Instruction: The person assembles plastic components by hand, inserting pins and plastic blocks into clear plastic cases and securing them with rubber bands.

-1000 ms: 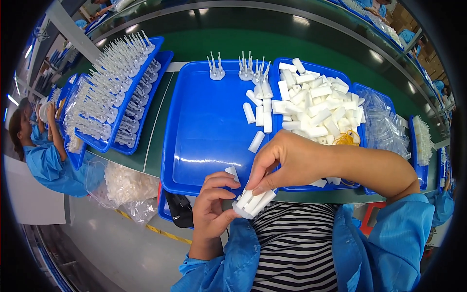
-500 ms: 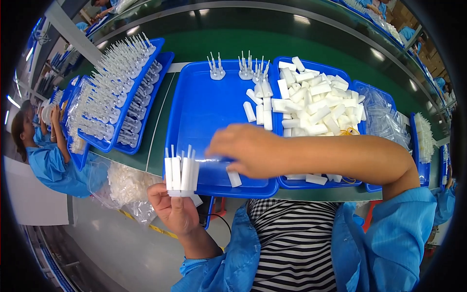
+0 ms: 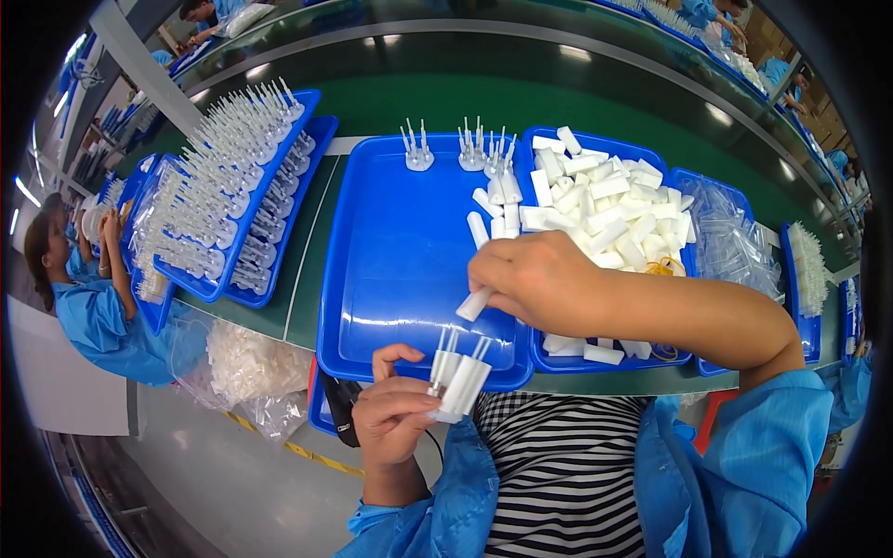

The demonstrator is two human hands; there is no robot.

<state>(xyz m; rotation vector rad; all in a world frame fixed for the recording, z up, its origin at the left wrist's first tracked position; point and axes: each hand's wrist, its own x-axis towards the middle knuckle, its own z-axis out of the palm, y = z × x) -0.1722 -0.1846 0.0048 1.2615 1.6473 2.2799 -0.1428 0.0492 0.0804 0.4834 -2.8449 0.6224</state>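
My left hand (image 3: 393, 417) grips the base of a clear pronged stand that carries white foam-like sleeves (image 3: 462, 381). Thin clear prongs stick out above the sleeves, and the stand leans to the right over the tray's front edge. Just above it, my right hand (image 3: 535, 279) pinches one loose white sleeve (image 3: 474, 304), which is apart from the stand. Beneath both hands lies the blue tray (image 3: 381, 232). At its far side are bare clear pronged stands (image 3: 417, 156), with a few loose sleeves (image 3: 477, 229) by its right rim.
A blue tray heaped with white sleeves (image 3: 609, 209) adjoins on the right. Beyond it sits a tray of clear plastic pieces (image 3: 730, 237). Stacked trays of pronged stands (image 3: 219, 181) rise on the left, near a seated co-worker (image 3: 102, 307). A green conveyor belt (image 3: 446, 93) runs behind.
My left hand has shifted right and lower, tilting the stand to the right. My right hand has moved right, and a loose sleeve now shows clearly in its fingers.
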